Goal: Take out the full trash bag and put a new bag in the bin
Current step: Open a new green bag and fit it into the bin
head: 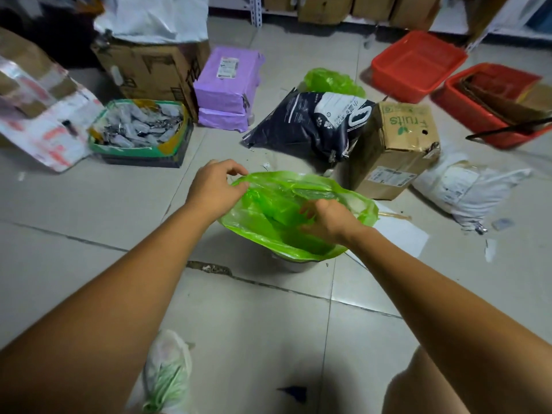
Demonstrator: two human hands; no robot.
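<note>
A thin bright-green trash bag (268, 231) is spread open over a small bin on the floor. Only a sliver of the bin's grey wall (294, 264) shows below the plastic. My left hand (216, 186) pinches the bag's far-left edge. My right hand (328, 221) grips the plastic at the near-right rim, fingers curled into the opening. A second green bag (333, 82), bunched and filled, lies on the floor farther back, behind a black printed sack.
A black printed sack (310, 124) and a "fruits" cardboard box (394, 147) sit just beyond the bin. Purple parcels (227, 88), a green-lined crate (140, 130), red tubs (418, 65) and a white parcel (469, 189) ring the area. My shoe (165, 375) is near.
</note>
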